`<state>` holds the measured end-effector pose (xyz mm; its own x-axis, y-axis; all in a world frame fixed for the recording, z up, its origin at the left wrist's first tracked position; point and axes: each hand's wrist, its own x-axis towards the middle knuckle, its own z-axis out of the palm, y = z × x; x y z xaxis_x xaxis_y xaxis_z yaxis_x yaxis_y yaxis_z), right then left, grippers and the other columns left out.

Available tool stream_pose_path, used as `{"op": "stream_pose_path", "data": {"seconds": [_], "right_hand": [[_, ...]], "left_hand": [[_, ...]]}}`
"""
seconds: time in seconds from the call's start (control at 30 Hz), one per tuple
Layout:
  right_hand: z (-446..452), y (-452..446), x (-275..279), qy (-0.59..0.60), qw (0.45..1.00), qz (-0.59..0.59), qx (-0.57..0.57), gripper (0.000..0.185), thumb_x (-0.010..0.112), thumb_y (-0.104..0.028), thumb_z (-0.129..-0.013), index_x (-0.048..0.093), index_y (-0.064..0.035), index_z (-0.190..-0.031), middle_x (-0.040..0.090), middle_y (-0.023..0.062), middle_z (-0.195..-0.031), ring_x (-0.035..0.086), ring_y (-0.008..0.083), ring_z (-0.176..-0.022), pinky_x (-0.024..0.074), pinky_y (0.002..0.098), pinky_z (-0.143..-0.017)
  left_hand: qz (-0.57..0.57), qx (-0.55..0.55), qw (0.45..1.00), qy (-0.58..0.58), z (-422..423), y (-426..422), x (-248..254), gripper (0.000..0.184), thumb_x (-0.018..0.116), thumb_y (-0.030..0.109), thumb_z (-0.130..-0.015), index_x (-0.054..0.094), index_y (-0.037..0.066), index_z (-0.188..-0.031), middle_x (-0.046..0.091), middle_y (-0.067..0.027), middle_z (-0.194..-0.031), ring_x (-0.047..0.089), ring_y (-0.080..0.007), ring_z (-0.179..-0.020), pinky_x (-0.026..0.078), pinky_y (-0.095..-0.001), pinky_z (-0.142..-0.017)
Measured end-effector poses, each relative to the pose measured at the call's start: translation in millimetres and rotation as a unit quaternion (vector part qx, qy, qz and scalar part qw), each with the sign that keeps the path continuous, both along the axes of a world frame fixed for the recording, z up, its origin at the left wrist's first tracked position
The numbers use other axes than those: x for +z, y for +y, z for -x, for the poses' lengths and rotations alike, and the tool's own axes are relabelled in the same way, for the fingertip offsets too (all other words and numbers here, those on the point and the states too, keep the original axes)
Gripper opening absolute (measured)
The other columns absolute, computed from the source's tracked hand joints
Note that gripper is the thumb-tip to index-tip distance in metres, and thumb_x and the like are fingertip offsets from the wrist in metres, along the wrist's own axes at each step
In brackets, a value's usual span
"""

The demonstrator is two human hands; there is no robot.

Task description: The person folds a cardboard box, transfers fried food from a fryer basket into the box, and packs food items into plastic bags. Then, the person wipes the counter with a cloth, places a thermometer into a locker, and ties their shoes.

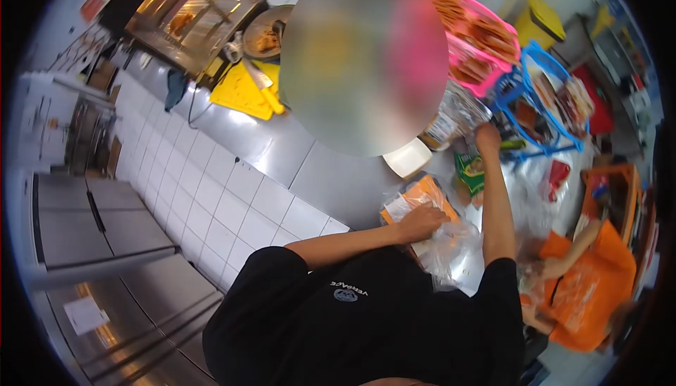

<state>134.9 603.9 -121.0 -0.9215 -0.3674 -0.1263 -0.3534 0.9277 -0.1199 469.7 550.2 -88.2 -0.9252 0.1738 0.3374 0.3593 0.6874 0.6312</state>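
My left hand (421, 222) is curled over the edge of an orange-and-white packet (415, 199) on the steel counter. Beside it lies a crumpled clear plastic bag (451, 248). Farther out, my right hand (486, 137) has its fingers bent at the edge of a shiny clear plastic package with a label (451, 120); its fingertips are partly hidden. Below that hand, partly behind my forearm, is a green packet (468, 171). A small white tray (407, 158) sits between the packets and the counter edge.
A pink basket (508, 79) and a blue basket (563, 143) hold food packs. On a yellow board (236, 97) lies a knife (264, 90), near a pan (264, 44) and a lit glass oven (186, 16). At right, a person in an orange apron (591, 287) handles plastic. A blurred oval hides the middle.
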Motion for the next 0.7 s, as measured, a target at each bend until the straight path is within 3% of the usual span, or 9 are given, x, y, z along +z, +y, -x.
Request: {"op": "stream_pose_path", "data": {"seconds": [0.2,0.33,0.5,0.57,0.6,0.7], "right_hand": [[0.7,0.5,-12.5,0.052,0.997,0.055,0.010,0.030,0.055,-0.023,-0.083,0.063,0.0019,-0.097,0.064,0.0275,-0.102,0.062,0.0449,-0.096,0.0495,0.0535,-0.082],[-13.2,-4.2,-1.7,0.063,0.988,0.133,-0.056,0.031,0.054,-0.024,-0.084,0.060,0.0012,-0.099,0.063,0.0287,-0.102,0.058,0.0491,-0.099,0.0451,0.0573,-0.086],[0.6,3.6,-22.2,0.048,0.993,0.107,-0.030,0.031,0.051,-0.025,-0.086,0.062,0.0009,-0.099,0.065,0.0258,-0.102,0.060,0.0462,-0.097,0.0477,0.0543,-0.085],[14.0,9.4,-43.1,0.023,0.994,0.105,-0.010,0.031,0.050,-0.026,-0.088,0.065,0.0002,-0.095,0.066,0.0241,-0.098,0.063,0.0428,-0.095,0.0505,0.0515,-0.082],[3.6,0.4,-25.9,0.017,0.996,0.078,-0.050,0.031,0.048,-0.025,-0.089,0.068,-0.0015,-0.092,0.067,0.0226,-0.098,0.065,0.0386,-0.094,0.0530,0.0484,-0.079],[1.8,-11.2,-8.1,-0.027,0.996,0.017,-0.080,0.032,0.046,-0.025,-0.090,0.071,-0.0050,-0.094,0.068,0.0190,-0.103,0.067,0.0321,-0.096,0.0550,0.0442,-0.078]], "left_hand": [[0.005,-0.010,1.000,-0.025,-1.3,0.8,0.8,0.032,0.058,0.007,-0.070,0.063,0.007,-0.102,0.064,-0.0055,-0.097,0.060,-0.0203,-0.093,0.041,-0.0335,-0.084],[0.009,-0.008,1.000,-0.026,-2.5,0.8,0.9,0.033,0.059,0.007,-0.069,0.063,0.007,-0.102,0.065,-0.0052,-0.098,0.060,-0.0196,-0.093,0.041,-0.0331,-0.083],[-0.013,-0.011,1.000,-0.012,-4.5,-2.9,5.3,0.030,0.061,0.013,-0.072,0.064,0.009,-0.102,0.065,-0.0052,-0.098,0.060,-0.0201,-0.093,0.041,-0.0340,-0.082],[-0.016,0.013,0.999,0.044,-0.7,4.3,-13.0,0.027,0.062,0.021,-0.075,0.065,0.009,-0.100,0.065,-0.0052,-0.098,0.061,-0.0209,-0.092,0.042,-0.0355,-0.082],[-0.012,-0.031,0.998,0.050,-0.4,5.4,-8.2,0.027,0.062,0.021,-0.075,0.065,0.009,-0.100,0.065,-0.0052,-0.098,0.061,-0.0209,-0.092,0.042,-0.0355,-0.082],[-0.049,-0.026,0.997,-0.047,1.0,2.0,1.9,0.025,0.063,0.018,-0.077,0.064,0.005,-0.098,0.065,-0.0131,-0.095,0.061,-0.0295,-0.091,0.043,-0.0425,-0.081]]}}
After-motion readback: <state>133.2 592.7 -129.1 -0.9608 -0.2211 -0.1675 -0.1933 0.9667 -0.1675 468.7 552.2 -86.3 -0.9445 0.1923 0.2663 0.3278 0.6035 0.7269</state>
